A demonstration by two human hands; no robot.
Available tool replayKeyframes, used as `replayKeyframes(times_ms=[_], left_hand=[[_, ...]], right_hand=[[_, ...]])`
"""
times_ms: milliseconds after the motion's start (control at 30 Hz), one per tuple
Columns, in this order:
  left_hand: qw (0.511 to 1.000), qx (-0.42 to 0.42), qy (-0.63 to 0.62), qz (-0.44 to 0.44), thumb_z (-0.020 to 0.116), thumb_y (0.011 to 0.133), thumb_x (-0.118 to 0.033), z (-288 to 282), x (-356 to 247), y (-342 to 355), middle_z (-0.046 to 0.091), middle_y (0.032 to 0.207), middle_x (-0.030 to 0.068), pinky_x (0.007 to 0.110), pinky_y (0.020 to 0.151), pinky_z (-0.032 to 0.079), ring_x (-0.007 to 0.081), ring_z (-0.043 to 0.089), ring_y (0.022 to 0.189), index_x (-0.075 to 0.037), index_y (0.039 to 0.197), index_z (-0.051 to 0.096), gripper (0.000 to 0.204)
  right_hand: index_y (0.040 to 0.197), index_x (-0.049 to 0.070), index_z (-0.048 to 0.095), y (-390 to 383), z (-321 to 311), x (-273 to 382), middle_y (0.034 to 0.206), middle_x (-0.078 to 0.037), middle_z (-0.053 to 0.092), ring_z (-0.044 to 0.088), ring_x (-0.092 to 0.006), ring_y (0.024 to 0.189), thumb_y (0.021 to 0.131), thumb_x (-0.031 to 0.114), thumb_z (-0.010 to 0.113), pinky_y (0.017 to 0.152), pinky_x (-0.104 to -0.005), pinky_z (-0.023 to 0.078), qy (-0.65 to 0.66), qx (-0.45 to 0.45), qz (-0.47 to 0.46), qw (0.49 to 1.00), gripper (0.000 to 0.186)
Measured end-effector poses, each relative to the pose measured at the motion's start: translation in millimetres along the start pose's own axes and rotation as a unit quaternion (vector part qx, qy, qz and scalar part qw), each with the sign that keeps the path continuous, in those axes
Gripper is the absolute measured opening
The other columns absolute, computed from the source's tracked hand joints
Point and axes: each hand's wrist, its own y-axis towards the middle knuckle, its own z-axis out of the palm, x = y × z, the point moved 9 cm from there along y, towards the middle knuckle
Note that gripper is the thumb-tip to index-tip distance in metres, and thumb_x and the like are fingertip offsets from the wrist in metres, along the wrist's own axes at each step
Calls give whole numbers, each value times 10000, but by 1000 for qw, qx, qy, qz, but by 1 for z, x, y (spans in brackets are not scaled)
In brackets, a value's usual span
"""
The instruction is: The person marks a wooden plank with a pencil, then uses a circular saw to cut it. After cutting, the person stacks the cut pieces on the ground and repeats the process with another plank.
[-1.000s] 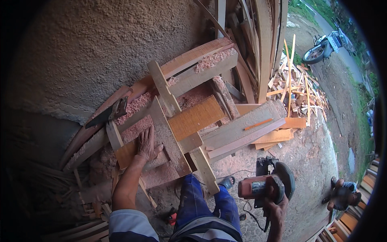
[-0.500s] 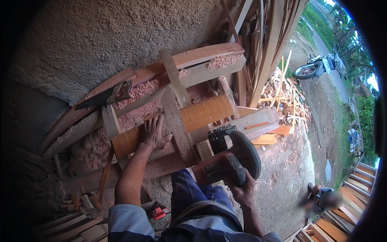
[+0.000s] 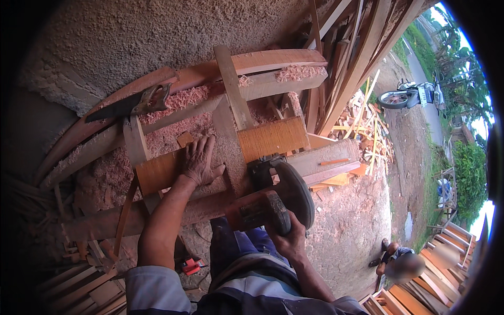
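My left hand [image 3: 198,161] lies with fingers stretched out on an orange-brown plank [image 3: 157,172], beside a small wood offcut [image 3: 184,139]. In my right hand [image 3: 290,236] is the rear handle of a dark circular saw [image 3: 296,197]; its round guard faces right. The saw's front sits against the near edge of another orange-brown wood piece [image 3: 273,139]. A dusty board [image 3: 229,139] crosses between the two orange-brown parts; whether they join beneath it I cannot tell. The blade is hidden.
A handsaw [image 3: 131,104] rests on long curved timbers [image 3: 210,73] strewn with pink shavings. A pencil [image 3: 335,161] lies on a beam to the right. Planks [image 3: 362,63] lean on the wall near a scrap pile [image 3: 373,126]. A person [image 3: 401,262] sits at lower right; a motorcycle [image 3: 409,98] stands outside.
My right hand has brought the circular saw leftward, closer to the dusty crossing board. My left hand stays on the plank. The whole view has shifted slightly.
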Motion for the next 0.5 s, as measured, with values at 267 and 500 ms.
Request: replayKeyframes(times_ms=[267, 500], left_hand=[[1000, -9, -1, 2, 717, 735, -524, 0, 1, 0, 403, 1485, 215, 556, 1157, 254, 396, 375, 1351, -3, 1534, 314, 1036], [1000, -4, -12, -7, 719, 729, -518, 1, 1, -1, 384, 1494, 212, 594, 1157, 233, 401, 362, 1353, -5, 1539, 299, 1046]], right_hand=[[1191, 12, 641, 1, 11, -25, 1007, -72, 708, 651, -128, 931, 843, 142, 800, 865, -309, 524, 45, 49, 27, 997, 404], [1224, 13, 631, 0, 12, -34, 1026, -69, 709, 644, -123, 936, 830, 140, 802, 875, -308, 526, 43, 74, 18, 996, 448]])
